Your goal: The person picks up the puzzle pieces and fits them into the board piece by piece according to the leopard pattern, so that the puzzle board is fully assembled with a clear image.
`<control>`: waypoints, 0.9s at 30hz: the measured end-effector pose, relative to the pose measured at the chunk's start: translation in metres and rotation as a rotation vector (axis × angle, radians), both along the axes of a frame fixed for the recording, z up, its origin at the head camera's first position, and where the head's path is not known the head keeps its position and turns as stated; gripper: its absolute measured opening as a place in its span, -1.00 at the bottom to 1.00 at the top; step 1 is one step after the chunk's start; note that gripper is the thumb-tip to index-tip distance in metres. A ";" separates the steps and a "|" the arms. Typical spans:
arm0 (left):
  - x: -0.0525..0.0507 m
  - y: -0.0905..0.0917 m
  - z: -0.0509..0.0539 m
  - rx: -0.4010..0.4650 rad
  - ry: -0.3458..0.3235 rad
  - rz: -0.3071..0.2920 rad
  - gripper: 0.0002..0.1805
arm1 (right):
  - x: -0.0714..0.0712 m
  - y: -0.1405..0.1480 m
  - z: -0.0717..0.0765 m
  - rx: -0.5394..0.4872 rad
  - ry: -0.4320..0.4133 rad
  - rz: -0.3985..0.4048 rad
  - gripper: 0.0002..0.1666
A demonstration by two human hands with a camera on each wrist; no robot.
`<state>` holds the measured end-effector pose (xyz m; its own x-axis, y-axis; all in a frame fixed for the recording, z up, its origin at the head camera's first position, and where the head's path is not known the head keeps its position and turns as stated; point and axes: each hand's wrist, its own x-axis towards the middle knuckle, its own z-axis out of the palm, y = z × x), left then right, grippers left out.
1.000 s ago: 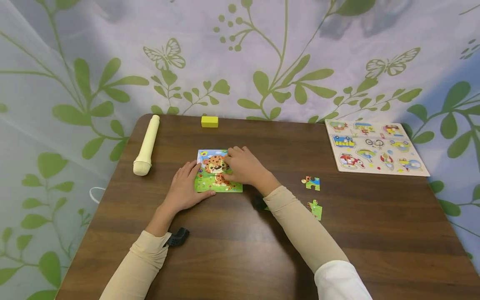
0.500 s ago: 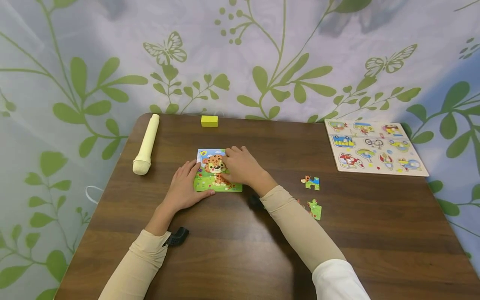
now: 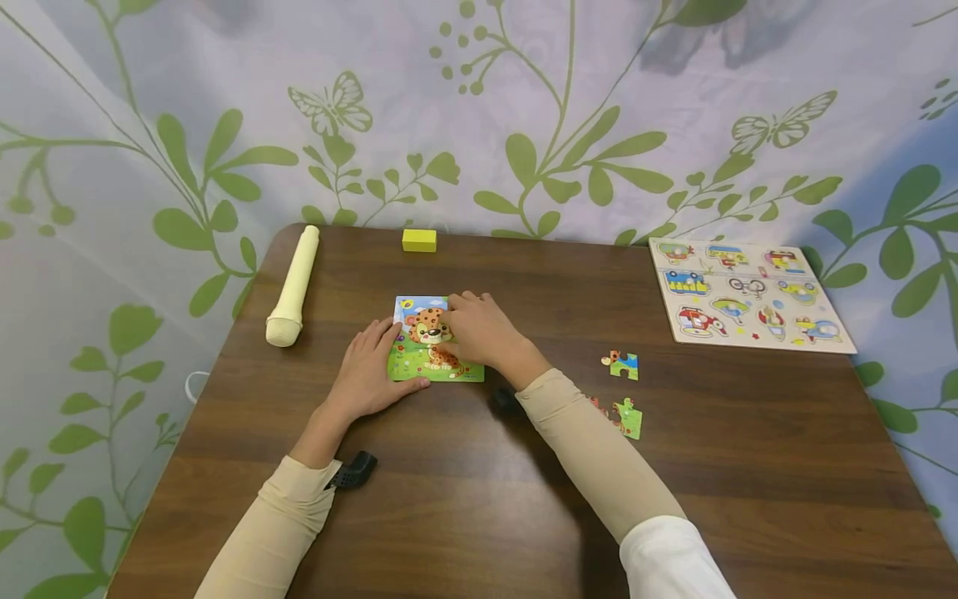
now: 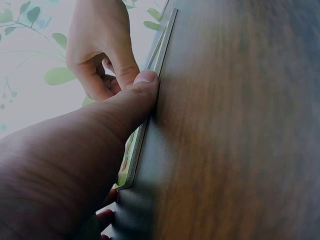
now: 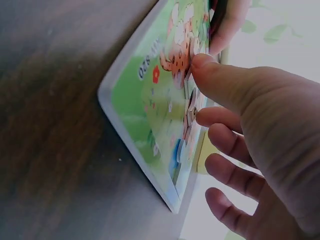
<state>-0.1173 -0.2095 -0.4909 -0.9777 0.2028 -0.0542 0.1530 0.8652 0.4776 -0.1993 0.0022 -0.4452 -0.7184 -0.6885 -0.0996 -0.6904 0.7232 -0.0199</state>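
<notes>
Puzzle board [image 3: 468, 374] with a spotted cub lies flat on the brown table [image 3: 449, 516], between the person's two hands, with pieces set in its recess. In the right wrist view, some pieces near the cub stand raised from the board. Farther right, the wooden tray [image 3: 832, 345] holds vehicle shapes, among them a bus and a bicycle.

The left hand [image 3: 367, 372] lies at the board's left side, thumb spread from the fingers and resting on the near edge. The right hand [image 3: 485, 330] reaches over the board's right part, thumb touching the puzzle beside the cub, the other fingers bent and apart; whether it pinches a piece cannot be told.

That hand covers the right part of the picture in the head view. A loose piece [image 3: 623, 365] lies near the right forearm; below it, another piece [image 3: 630, 418] sits beside an orange patch partly cut off by the sleeve [image 3: 599, 449], and whether they are one piece or two is unclear. In the left wrist view, the forearm hides most of the board.
</notes>
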 end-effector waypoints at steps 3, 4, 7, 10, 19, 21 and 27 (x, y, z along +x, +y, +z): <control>0.000 0.000 0.000 -0.001 -0.004 -0.001 0.17 | 0.000 -0.001 -0.002 -0.004 -0.012 -0.009 -0.47; 0.000 -0.001 -0.001 -0.003 -0.006 0.001 0.17 | 0.000 -0.002 -0.002 -0.004 -0.014 -0.012 -0.48; 0.000 -0.002 -0.001 -0.013 -0.007 0.008 0.17 | 0.000 -0.005 -0.001 0.001 -0.016 -0.018 -0.52; 0.001 -0.002 0.000 -0.009 -0.003 0.009 0.17 | 0.001 -0.008 0.003 0.008 -0.027 -0.036 -0.57; 0.000 0.002 -0.002 -0.003 -0.009 0.011 0.17 | 0.003 -0.015 0.004 -0.033 -0.077 -0.075 -0.57; 0.000 0.002 -0.002 -0.005 -0.006 0.009 0.17 | 0.004 -0.016 0.003 -0.035 -0.076 -0.087 -0.60; -0.001 -0.001 -0.003 -0.013 -0.003 0.003 0.17 | 0.005 -0.018 -0.002 -0.046 -0.087 -0.104 -0.60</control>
<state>-0.1180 -0.2106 -0.4939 -0.9782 0.1989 -0.0594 0.1489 0.8717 0.4669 -0.1940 -0.0163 -0.4467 -0.7761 -0.6160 -0.1347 -0.6058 0.7877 -0.1117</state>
